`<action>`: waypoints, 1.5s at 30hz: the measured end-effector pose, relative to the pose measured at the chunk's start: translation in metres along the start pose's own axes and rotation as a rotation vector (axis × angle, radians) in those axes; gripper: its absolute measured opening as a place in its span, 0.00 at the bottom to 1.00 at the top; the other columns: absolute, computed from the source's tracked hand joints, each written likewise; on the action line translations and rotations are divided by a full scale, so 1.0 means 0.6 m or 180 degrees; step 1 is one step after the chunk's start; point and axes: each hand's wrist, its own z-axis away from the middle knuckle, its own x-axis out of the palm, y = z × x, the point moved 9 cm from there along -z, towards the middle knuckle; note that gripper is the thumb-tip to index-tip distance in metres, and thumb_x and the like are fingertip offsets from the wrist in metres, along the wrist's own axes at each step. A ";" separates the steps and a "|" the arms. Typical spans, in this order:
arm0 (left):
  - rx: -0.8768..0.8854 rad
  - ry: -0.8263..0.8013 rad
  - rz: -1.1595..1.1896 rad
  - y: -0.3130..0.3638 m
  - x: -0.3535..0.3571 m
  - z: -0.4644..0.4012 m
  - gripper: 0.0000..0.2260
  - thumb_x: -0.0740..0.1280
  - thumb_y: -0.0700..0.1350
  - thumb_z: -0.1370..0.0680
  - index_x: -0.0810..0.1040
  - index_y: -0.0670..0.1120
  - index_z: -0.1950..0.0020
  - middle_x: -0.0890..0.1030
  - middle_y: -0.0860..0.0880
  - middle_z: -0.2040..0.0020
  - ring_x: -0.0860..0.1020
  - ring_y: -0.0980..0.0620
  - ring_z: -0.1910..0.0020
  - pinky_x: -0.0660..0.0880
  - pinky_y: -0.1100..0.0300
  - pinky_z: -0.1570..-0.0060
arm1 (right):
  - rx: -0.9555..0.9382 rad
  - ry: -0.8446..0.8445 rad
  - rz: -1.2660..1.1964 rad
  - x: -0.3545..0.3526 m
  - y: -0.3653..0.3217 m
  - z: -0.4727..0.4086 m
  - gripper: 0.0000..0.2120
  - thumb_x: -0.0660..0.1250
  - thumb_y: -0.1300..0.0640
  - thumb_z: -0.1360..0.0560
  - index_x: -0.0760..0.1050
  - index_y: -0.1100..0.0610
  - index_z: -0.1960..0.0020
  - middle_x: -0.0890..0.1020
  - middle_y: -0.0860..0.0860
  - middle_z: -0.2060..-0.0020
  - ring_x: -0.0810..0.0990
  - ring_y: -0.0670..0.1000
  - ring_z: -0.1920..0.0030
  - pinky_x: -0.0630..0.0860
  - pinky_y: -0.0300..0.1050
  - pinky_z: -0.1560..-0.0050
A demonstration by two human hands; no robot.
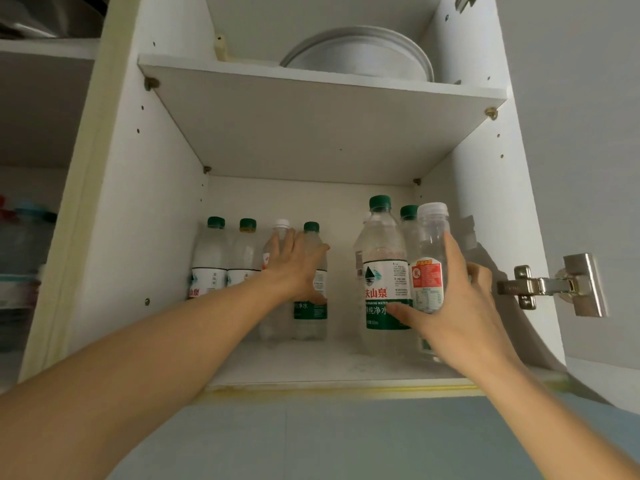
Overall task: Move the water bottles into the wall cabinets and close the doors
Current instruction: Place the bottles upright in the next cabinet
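I look up into an open white wall cabinet (145,209). Along the back of its bottom shelf stand several water bottles. My left hand (298,265) is wrapped around two of them, a white-capped bottle (281,227) and a green-capped bottle (311,313). Two more green-capped bottles (212,258) stand to their left, untouched. On the right, my right hand (457,306) grips a white-capped bottle with a red label (429,258) and presses against a large green-labelled bottle (382,271). Another green cap (408,212) shows behind them.
An upper shelf (311,98) holds stacked white plates (360,53). A metal hinge (554,285) sticks out from the right cabinet wall. To the left is another open compartment with blurred coloured items (24,237). The shelf floor between the two bottle groups (339,355) is bare.
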 end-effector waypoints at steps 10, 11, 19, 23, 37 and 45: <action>0.0005 0.0526 0.0755 -0.001 -0.053 0.028 0.44 0.72 0.67 0.30 0.58 0.53 0.20 0.58 0.43 0.21 0.56 0.39 0.23 0.54 0.38 0.24 | -0.0041 -0.0005 -0.0041 0.002 -0.001 -0.001 0.61 0.82 0.41 0.37 0.39 0.31 0.22 0.63 0.46 0.42 0.69 0.58 0.31 0.75 0.60 0.39; -0.0103 0.0586 0.1371 -0.003 -0.071 0.033 0.42 0.71 0.67 0.28 0.60 0.52 0.21 0.62 0.43 0.23 0.62 0.41 0.25 0.62 0.41 0.26 | -0.0030 -0.0006 -0.0047 0.003 0.000 0.000 0.61 0.82 0.41 0.37 0.39 0.31 0.23 0.63 0.45 0.42 0.69 0.58 0.31 0.75 0.60 0.39; 0.0181 -0.0283 0.4320 0.107 -0.111 0.078 0.50 0.75 0.62 0.34 0.50 0.57 0.20 0.78 0.48 0.43 0.82 0.50 0.46 0.83 0.53 0.51 | -0.0019 0.0065 -0.0062 0.001 -0.004 -0.001 0.63 0.82 0.41 0.38 0.37 0.30 0.23 0.68 0.49 0.40 0.71 0.57 0.35 0.77 0.62 0.43; 0.0186 -0.0403 0.4341 0.148 -0.107 0.083 0.50 0.78 0.52 0.29 0.45 0.63 0.20 0.79 0.47 0.39 0.83 0.48 0.47 0.84 0.50 0.55 | -0.0036 0.0109 -0.0074 -0.002 -0.007 0.001 0.60 0.81 0.42 0.35 0.38 0.30 0.23 0.65 0.44 0.44 0.73 0.58 0.37 0.77 0.60 0.43; -0.0441 -0.0331 0.4019 -0.005 -0.107 0.151 0.46 0.75 0.45 0.25 0.46 0.68 0.21 0.72 0.43 0.29 0.80 0.45 0.45 0.83 0.48 0.56 | 0.0309 0.0170 -0.0060 -0.008 0.009 -0.001 0.35 0.59 0.44 0.17 0.43 0.46 0.18 0.65 0.57 0.27 0.72 0.61 0.32 0.72 0.57 0.39; -0.1036 0.0532 0.2606 -0.124 -0.109 0.216 0.50 0.75 0.52 0.25 0.38 0.62 0.20 0.63 0.41 0.22 0.76 0.40 0.37 0.76 0.45 0.43 | 0.0722 0.0260 -0.0027 -0.019 0.009 0.013 0.31 0.72 0.45 0.25 0.65 0.56 0.29 0.77 0.56 0.38 0.77 0.57 0.43 0.74 0.54 0.46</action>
